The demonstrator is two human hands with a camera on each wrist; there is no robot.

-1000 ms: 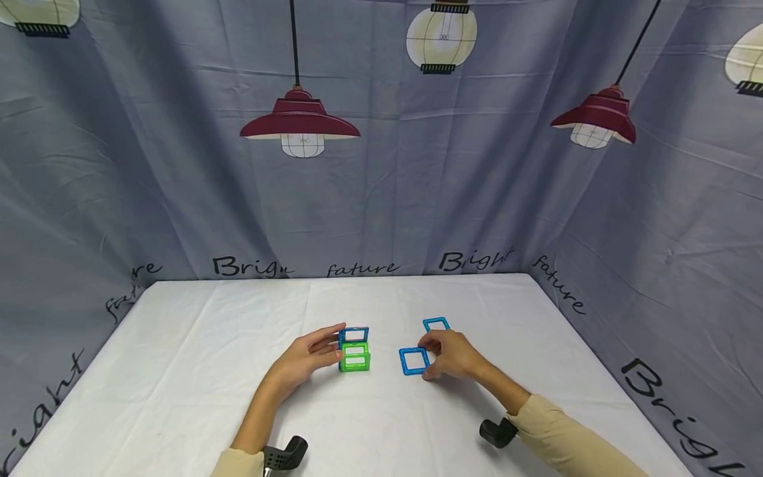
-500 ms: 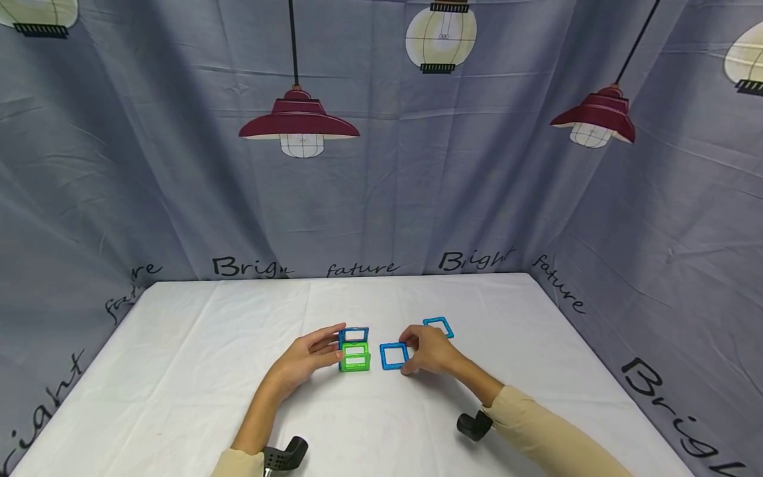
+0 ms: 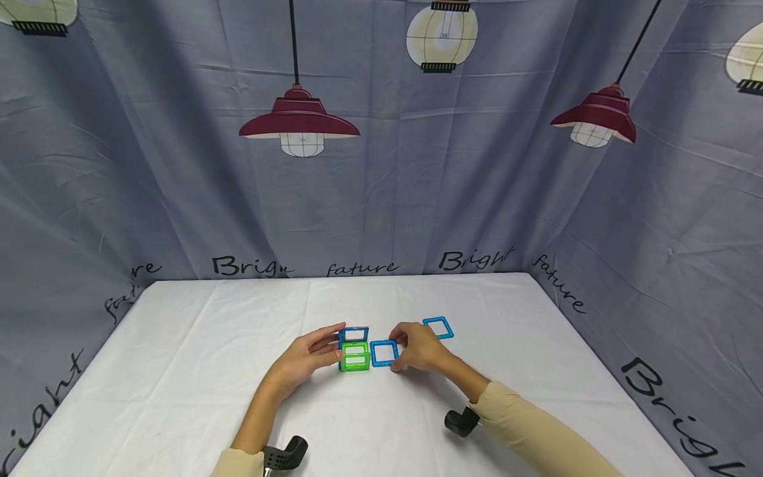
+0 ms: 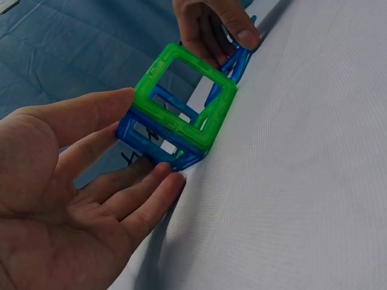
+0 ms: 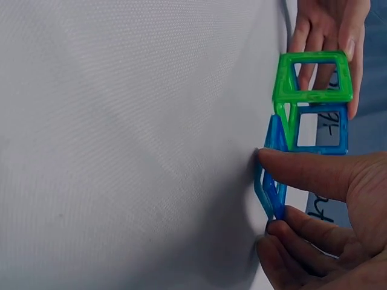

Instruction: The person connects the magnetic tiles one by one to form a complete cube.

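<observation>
The right hand (image 3: 419, 347) pinches a blue square tile (image 3: 384, 353) between thumb and fingers, its near edge against the cube (image 3: 354, 351) of green and blue tiles at the tabletop's (image 3: 197, 371) middle. At the cube's 9 o'clock, the left hand (image 3: 310, 358) lies spread, straight fingers touching its side. A second blue tile (image 3: 438, 327) lies flat at the right hand's 1 o'clock.

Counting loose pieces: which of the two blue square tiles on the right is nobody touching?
The far blue tile, lying flat on the table by itself. The near blue tile is pinched by the right hand beside the green-and-blue block.
</observation>
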